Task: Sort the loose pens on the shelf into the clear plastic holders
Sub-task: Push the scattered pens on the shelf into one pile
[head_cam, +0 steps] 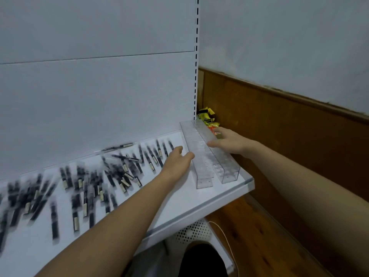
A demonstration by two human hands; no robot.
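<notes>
The pens (89, 182) lie scattered over the left and middle of the shelf (199, 208). They look light, stiff and prone to rolling, so are best pinched mid-barrel. Two clear holders (201, 166) stand side by side at the right end, thin-walled and likely to slide. The left hand (177, 158) is open beside the nearer holder, and the right hand (229, 142) rests flat-fingered on the farther one. Packets (207, 116) sit behind the back right corner. Nothing blocks the holders.

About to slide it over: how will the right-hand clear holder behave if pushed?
Long, narrow holder: a high sideways push may tip it. Hard plastic on the smooth shelf probably slides easily. It looks empty, so likely light.
</notes>
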